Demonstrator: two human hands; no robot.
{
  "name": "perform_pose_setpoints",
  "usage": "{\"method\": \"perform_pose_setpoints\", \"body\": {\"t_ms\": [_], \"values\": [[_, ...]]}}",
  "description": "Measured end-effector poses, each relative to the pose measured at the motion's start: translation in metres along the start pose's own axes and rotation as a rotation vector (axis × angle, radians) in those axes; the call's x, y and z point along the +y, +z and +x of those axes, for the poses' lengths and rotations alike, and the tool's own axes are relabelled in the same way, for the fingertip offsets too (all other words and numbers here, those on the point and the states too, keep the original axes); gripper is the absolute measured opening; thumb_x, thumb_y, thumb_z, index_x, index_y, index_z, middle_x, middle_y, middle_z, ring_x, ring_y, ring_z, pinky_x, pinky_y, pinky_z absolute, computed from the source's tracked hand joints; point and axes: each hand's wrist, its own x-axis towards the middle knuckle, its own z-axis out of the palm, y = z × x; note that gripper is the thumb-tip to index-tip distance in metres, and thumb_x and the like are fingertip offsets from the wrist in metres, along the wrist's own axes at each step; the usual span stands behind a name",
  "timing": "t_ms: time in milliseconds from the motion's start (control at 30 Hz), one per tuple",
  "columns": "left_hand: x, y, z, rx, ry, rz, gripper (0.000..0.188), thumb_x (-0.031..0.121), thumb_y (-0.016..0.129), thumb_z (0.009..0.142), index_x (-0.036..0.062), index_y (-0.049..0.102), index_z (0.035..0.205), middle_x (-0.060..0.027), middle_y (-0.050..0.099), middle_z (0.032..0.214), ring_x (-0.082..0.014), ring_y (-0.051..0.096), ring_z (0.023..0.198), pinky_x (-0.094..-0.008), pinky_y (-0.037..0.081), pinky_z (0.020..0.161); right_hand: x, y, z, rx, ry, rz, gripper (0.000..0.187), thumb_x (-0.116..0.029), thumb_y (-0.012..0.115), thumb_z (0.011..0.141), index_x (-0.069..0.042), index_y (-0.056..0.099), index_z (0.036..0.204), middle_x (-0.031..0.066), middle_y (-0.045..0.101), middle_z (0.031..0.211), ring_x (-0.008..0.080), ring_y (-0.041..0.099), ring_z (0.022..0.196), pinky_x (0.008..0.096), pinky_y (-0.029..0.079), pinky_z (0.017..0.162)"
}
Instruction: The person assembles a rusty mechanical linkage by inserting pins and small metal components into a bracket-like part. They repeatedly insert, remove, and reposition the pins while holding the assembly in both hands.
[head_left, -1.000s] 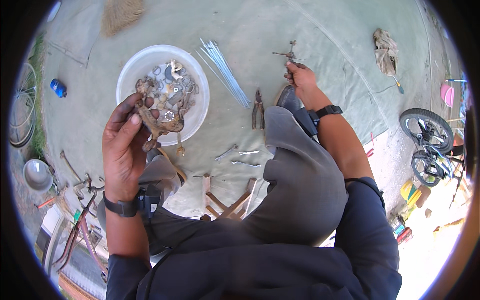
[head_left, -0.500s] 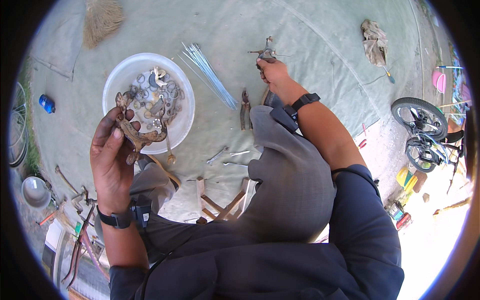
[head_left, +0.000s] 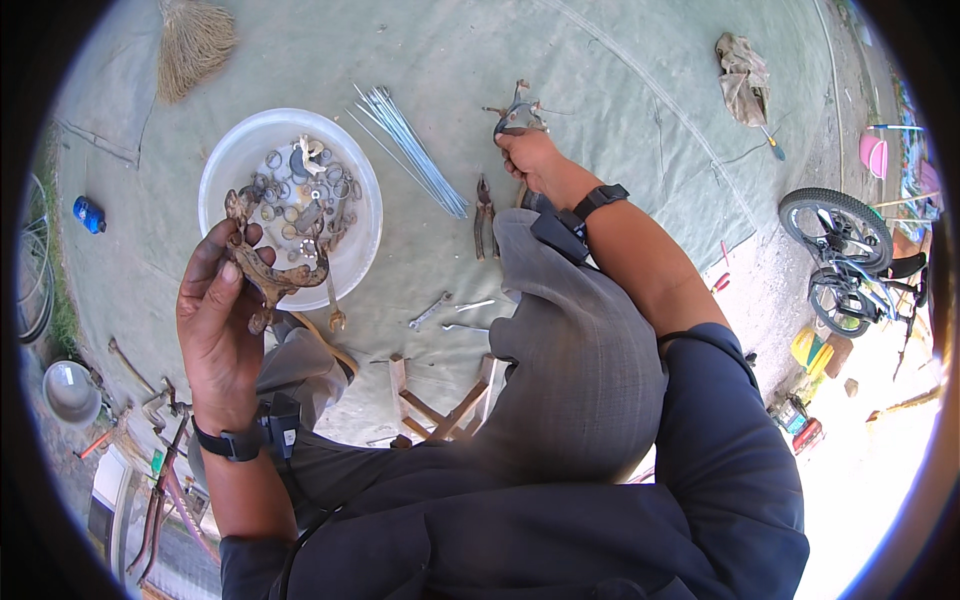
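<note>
My left hand [head_left: 212, 325] is closed around a rusty, curved metal piece [head_left: 285, 282] that looks like a bicycle brake caliper. It is held up in front of the near part of a white plastic basin [head_left: 372, 200]. Loose rings, nuts and other small metal parts [head_left: 290, 190] lie in the basin. Farther off to the right, my right hand [head_left: 535, 160] grips a dark metal part with projecting arms [head_left: 518, 112], low over the green ground sheet; the fingertips are partly hidden. Pliers [head_left: 484, 225] lie nearer to me, left of that hand.
A bundle of thin metal rods [head_left: 415, 150] lies between basin and right hand. Several wrenches [head_left: 430, 311] are near a wooden stool [head_left: 440, 418]. A straw broom [head_left: 195, 50] and a rag [head_left: 742, 80] lie far off. A small bicycle [head_left: 840, 255] is at right.
My right hand has come slightly left and nearer, and the metal part in it has turned. The left hand holds its rusty piece almost unchanged. The whole view has shifted a little.
</note>
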Motion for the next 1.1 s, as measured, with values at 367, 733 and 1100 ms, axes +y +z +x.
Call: {"method": "perform_pose_setpoints", "body": {"t_ms": [367, 733, 1100], "values": [[0.000, 0.005, -0.007, 0.003, -0.001, 0.010, 0.043, 0.011, 0.063, 0.097, 0.0013, 0.053, 0.138, -0.0141, 0.066, 0.125, -0.0204, 0.069, 0.106, -0.0236, 0.054, 0.065, 0.000, -0.017, -0.008, -0.003, 0.021, 0.020, 0.014, -0.015, 0.060, 0.095, -0.004, 0.063, 0.104, 0.0054, 0.063, 0.084, 0.0172, 0.063, 0.065, 0.0299, 0.044, 0.048], [-0.009, 0.017, -0.045, -0.141, 0.033, -0.088, 0.042, 0.007, 0.064, 0.096, -0.0024, 0.055, 0.135, -0.0167, 0.065, 0.125, -0.0259, 0.067, 0.106, -0.0425, 0.053, 0.096, -0.047, -0.105, -0.111, 0.085, -0.324, 0.314, 0.038, 0.010, 0.046, 0.092, 0.010, 0.049, 0.129, 0.0234, 0.060, 0.125, 0.0363, 0.066, 0.110, 0.0406, 0.059, 0.094], [-0.004, 0.018, -0.109, -0.336, 0.092, -0.152, 0.038, 0.005, 0.065, 0.096, -0.0026, 0.056, 0.132, -0.0144, 0.066, 0.121, -0.0250, 0.067, 0.106, -0.0417, 0.056, 0.090, -0.144, -0.052, -0.379, -0.225, -0.885, -0.067, 0.031, -0.018, 0.054, 0.104, 0.001, 0.056, 0.128, 0.0138, 0.069, 0.110, 0.0178, 0.071, 0.087, 0.0236, 0.055, 0.070]]}}
